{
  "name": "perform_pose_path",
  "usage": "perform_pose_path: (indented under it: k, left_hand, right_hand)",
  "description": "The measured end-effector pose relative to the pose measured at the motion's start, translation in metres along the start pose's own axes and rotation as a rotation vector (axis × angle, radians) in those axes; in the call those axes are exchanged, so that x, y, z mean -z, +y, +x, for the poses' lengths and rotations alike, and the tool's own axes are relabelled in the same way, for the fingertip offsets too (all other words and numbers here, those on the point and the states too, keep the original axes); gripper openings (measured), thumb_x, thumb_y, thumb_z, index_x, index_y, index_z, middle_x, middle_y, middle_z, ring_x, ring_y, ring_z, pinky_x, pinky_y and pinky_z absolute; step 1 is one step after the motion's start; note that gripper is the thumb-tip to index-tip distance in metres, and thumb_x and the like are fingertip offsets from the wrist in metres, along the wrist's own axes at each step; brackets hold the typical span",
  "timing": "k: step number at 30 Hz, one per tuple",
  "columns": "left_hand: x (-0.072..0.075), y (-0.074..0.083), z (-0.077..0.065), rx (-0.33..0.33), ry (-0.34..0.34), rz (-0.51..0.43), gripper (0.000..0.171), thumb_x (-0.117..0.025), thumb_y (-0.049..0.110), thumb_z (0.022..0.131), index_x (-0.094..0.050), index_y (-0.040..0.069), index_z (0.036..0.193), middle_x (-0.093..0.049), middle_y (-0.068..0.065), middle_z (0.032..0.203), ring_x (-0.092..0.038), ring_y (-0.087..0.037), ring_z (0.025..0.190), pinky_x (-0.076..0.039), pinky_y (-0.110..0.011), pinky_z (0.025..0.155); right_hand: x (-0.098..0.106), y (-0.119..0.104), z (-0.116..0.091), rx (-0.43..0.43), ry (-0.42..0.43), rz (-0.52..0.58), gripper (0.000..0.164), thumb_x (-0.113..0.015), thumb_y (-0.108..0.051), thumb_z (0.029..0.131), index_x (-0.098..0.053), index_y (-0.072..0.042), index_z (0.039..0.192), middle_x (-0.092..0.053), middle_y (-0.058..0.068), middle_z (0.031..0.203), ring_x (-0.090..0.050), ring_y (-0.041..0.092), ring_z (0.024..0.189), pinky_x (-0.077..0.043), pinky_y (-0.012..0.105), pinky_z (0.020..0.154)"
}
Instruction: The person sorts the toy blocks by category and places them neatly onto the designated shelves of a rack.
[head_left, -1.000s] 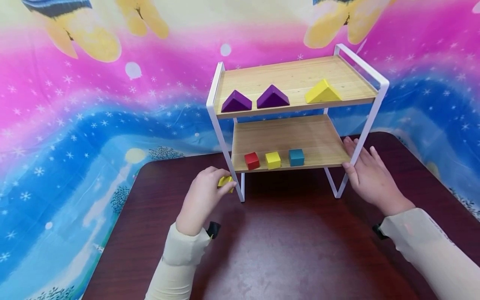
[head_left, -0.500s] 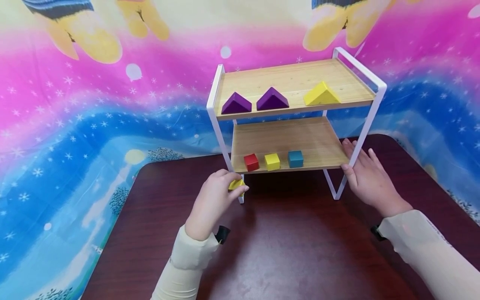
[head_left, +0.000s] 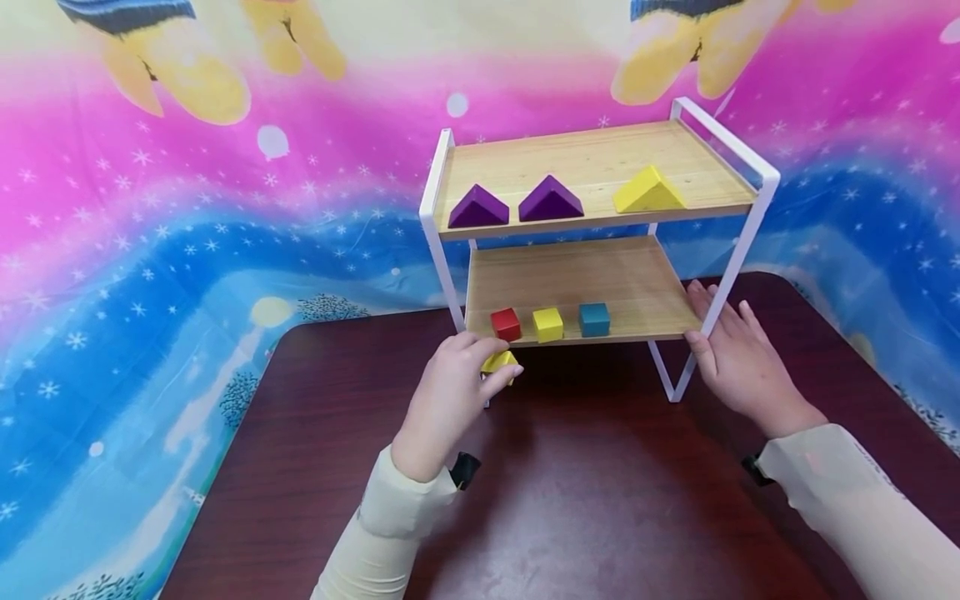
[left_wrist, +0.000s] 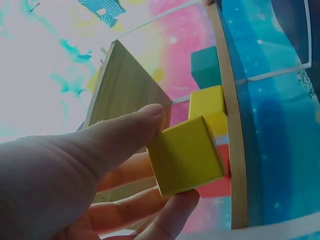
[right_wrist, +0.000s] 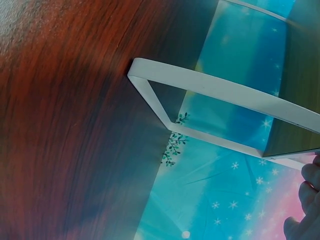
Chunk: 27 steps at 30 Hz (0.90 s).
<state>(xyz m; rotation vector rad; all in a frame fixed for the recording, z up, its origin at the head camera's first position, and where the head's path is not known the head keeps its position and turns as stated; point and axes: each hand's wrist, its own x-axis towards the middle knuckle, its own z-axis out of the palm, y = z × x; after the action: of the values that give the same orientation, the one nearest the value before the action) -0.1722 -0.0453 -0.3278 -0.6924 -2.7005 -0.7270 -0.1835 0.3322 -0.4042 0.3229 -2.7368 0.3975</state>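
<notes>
My left hand [head_left: 448,398] pinches a yellow block [left_wrist: 186,159] between thumb and fingers, with one square face showing in the left wrist view. It is held just in front of the lower board [head_left: 577,271] of a two-tier shelf, near its left end. Along that board's front edge sit a red cube [head_left: 506,324], a yellow cube [head_left: 548,325] and a teal cube [head_left: 594,320]. At the shelf's right side, my right hand [head_left: 746,367] rests against the white frame [head_left: 738,250] with fingers extended. Only some of its fingertips show in the right wrist view.
Two purple triangular blocks [head_left: 551,200] and a yellow triangular block [head_left: 648,192] stand on the upper board [head_left: 570,154]. The shelf's white legs stand on a dark red wooden table [head_left: 585,492]. Behind hangs a colourful printed cloth [head_left: 187,217].
My left hand has moved right with the yellow block, from outside the shelf's left leg to in front of the lower board near the red cube. My right hand stays at the frame.
</notes>
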Motion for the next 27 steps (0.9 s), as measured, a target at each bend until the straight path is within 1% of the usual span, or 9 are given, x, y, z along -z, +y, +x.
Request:
perform_pose_path:
  k: [7,10,18,22,27]
  left_hand:
    - [-0.001,0.009,0.002,-0.006,0.023,-0.012,0.036,-0.079,0.034,0.089,-0.076,0.011,0.117,-0.070,-0.006,0.111,-0.063,-0.023,0.102,-0.057,-0.035,0.091]
    - [-0.002,0.013,0.005,-0.022,0.029,-0.010,0.036,-0.079,0.034,0.089,-0.076,0.012,0.117,-0.070,-0.006,0.112,-0.062,-0.022,0.102,-0.056,-0.034,0.092]
    - [-0.002,0.023,0.014,-0.081,0.053,0.033,0.038,-0.078,0.036,0.090,-0.075,0.011,0.118,-0.070,-0.007,0.111,-0.062,-0.023,0.102,-0.056,-0.033,0.092]
    - [-0.005,0.026,0.019,-0.099,0.074,0.028,0.037,-0.077,0.036,0.090,-0.076,0.011,0.117,-0.069,-0.007,0.110,-0.061,-0.022,0.101,-0.056,-0.032,0.090]
    - [-0.008,0.027,0.023,-0.092,0.109,0.026,0.035,-0.077,0.036,0.091,-0.076,0.011,0.115,-0.069,-0.006,0.108,-0.060,-0.020,0.098,-0.056,-0.030,0.087]
  right_hand:
    - [-0.001,0.000,-0.001,0.008,0.006,0.008,0.064,-0.031,-0.037,0.111,-0.009,-0.007,0.163,-0.017,0.021,0.166,-0.006,0.035,0.155,0.007,0.051,0.124]
    - [0.000,0.000,-0.001,0.007,0.014,0.003,0.064,-0.032,-0.038,0.111,-0.010,-0.007,0.163,-0.017,0.021,0.166,-0.006,0.035,0.155,0.006,0.051,0.124]
    - [0.000,0.001,0.000,0.015,0.017,0.010,0.064,-0.031,-0.037,0.111,-0.010,-0.007,0.163,-0.017,0.021,0.166,-0.006,0.035,0.155,0.006,0.051,0.124]
    - [-0.001,0.001,0.001,0.017,0.017,0.007,0.063,-0.031,-0.037,0.111,-0.011,-0.006,0.162,-0.018,0.021,0.166,-0.006,0.035,0.155,0.006,0.051,0.124]
    - [-0.002,0.001,0.001,0.018,0.022,0.006,0.063,-0.030,-0.036,0.111,-0.011,-0.006,0.162,-0.019,0.021,0.166,-0.005,0.034,0.155,0.006,0.050,0.124]
